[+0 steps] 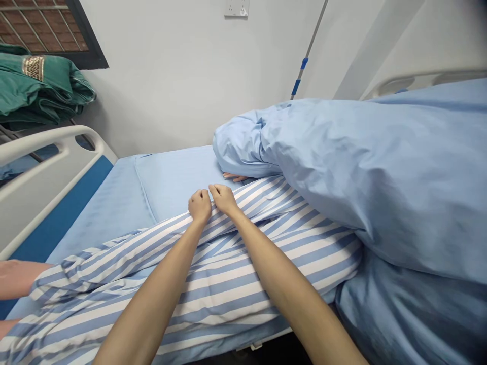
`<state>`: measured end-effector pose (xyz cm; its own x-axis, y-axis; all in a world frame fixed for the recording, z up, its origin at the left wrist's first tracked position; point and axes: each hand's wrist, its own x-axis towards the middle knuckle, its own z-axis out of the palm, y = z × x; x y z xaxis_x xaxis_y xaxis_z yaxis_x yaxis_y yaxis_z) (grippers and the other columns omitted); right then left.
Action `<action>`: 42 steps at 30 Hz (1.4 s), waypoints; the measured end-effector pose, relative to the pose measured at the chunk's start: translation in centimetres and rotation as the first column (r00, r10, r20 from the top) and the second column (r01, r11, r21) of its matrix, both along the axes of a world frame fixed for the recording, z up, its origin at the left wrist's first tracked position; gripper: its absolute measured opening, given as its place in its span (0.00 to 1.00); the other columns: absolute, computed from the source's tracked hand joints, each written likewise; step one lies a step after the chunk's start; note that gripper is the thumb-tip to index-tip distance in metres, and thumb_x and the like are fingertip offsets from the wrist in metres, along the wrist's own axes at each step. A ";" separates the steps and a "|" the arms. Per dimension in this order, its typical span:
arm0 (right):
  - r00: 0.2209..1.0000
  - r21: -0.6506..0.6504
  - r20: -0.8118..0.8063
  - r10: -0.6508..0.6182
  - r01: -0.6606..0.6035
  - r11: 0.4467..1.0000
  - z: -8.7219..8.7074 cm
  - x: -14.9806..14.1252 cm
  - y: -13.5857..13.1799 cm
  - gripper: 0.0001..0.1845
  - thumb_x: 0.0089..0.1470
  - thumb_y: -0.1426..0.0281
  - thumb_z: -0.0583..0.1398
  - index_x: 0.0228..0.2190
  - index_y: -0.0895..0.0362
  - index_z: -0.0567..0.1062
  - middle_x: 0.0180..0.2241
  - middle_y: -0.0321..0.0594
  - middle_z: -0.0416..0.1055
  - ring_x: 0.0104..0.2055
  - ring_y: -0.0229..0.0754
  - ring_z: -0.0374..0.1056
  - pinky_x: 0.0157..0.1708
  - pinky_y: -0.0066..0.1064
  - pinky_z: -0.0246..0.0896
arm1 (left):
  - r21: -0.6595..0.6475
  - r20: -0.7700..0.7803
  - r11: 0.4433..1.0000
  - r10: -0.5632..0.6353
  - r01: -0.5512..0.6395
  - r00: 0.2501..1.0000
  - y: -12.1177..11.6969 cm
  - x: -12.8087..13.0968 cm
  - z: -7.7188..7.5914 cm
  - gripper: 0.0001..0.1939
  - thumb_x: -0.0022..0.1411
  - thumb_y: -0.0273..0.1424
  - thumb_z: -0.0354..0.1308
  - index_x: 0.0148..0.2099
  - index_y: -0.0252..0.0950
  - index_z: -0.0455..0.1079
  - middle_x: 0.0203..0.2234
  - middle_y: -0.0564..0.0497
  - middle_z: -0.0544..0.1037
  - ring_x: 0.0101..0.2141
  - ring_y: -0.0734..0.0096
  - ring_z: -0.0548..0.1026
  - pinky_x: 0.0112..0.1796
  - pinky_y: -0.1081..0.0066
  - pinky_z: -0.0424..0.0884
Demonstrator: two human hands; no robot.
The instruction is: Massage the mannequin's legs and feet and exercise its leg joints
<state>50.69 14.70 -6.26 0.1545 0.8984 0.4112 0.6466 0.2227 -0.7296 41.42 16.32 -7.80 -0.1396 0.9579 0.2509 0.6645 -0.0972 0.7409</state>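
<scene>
My left hand (pixel 200 206) and my right hand (pixel 224 198) sit close together, fingers curled and pinching the top fold of a blue-and-white striped patient garment (pixel 228 284). The garment lies bunched along the bed, with a body part possibly inside it. A pale blue quilt (pixel 361 177) rises beyond my right hand and covers the far side. The fingers of another person's hand (pixel 234 178) poke out from under the quilt, just past my hands. Bare skin of another person's limb (pixel 19 278) shows at the left edge beside the stripes.
A white-and-blue bed side rail (pixel 49 167) runs along the left, and a light blue bed sheet (pixel 167 182) covers the mattress. A folded green cloth (pixel 41 86) lies beyond it under a window grille (pixel 49 25). A wall socket (pixel 236 7) and a metal pole (pixel 309 50) stand at the back.
</scene>
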 end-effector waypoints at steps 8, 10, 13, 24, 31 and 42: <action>0.898 0.069 -0.435 0.060 -0.033 0.997 -0.6 0.9 1.0 0.20 0.53 0.59 0.48 0.16 0.56 0.57 0.15 0.30 0.53 0.20 0.33 0.51 0.22 0.26 0.46 | -0.011 0.079 1.000 0.024 -0.023 0.997 0.6 3.4 2.4 0.20 0.60 0.34 0.37 0.27 0.37 0.68 0.26 0.50 0.75 0.29 0.71 0.69 0.29 0.73 0.59; 0.900 0.057 -0.435 0.008 0.019 0.998 -0.3 1.2 0.8 0.20 0.53 0.59 0.48 0.15 0.55 0.57 0.14 0.31 0.53 0.20 0.34 0.51 0.21 0.26 0.47 | -0.012 0.057 1.000 0.004 -0.004 0.998 0.0 4.0 2.0 0.20 0.60 0.35 0.38 0.28 0.38 0.69 0.28 0.49 0.76 0.30 0.70 0.69 0.31 0.72 0.59; 0.972 0.113 -0.201 -0.123 0.148 0.983 0.9 1.6 -0.1 0.21 0.54 0.59 0.47 0.15 0.56 0.59 0.15 0.33 0.57 0.21 0.35 0.54 0.24 0.27 0.47 | -0.052 -0.002 0.997 -0.058 0.058 0.998 -1.1 4.2 1.3 0.20 0.61 0.37 0.38 0.28 0.39 0.70 0.30 0.48 0.77 0.32 0.67 0.70 0.32 0.70 0.59; 0.906 0.067 0.018 -0.422 0.420 0.905 0.1 4.9 0.2 0.22 0.58 0.63 0.45 0.27 0.58 0.75 0.29 0.47 0.74 0.31 0.42 0.66 0.32 0.30 0.51 | -0.119 0.080 0.971 -0.200 0.208 0.977 -0.5 4.0 1.0 0.16 0.56 0.37 0.43 0.23 0.38 0.67 0.25 0.48 0.75 0.30 0.68 0.70 0.31 0.71 0.60; 0.912 0.082 0.004 -0.409 0.408 0.910 -0.9 5.0 0.8 0.22 0.57 0.63 0.45 0.27 0.57 0.76 0.31 0.44 0.75 0.33 0.42 0.66 0.32 0.29 0.50 | -0.080 0.228 0.983 -0.143 0.165 0.963 0.2 -5.5 2.1 0.16 0.53 0.37 0.43 0.17 0.36 0.58 0.12 0.56 0.59 0.19 0.77 0.60 0.23 0.75 0.57; 0.888 0.052 0.046 -0.457 0.455 0.889 -0.7 4.4 0.5 0.23 0.56 0.63 0.45 0.27 0.59 0.77 0.27 0.48 0.73 0.30 0.42 0.64 0.31 0.30 0.50 | -0.132 0.014 0.975 0.179 -0.176 0.984 -3.2 -27.9 0.5 0.16 0.51 0.37 0.46 0.15 0.38 0.54 0.11 0.56 0.58 0.19 0.75 0.58 0.23 0.74 0.54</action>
<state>55.09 15.24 -6.97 0.5197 0.7175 0.4638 0.7227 -0.0796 -0.6866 13.49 13.14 -7.34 -0.3153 0.9414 0.1198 0.6432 0.1192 0.7563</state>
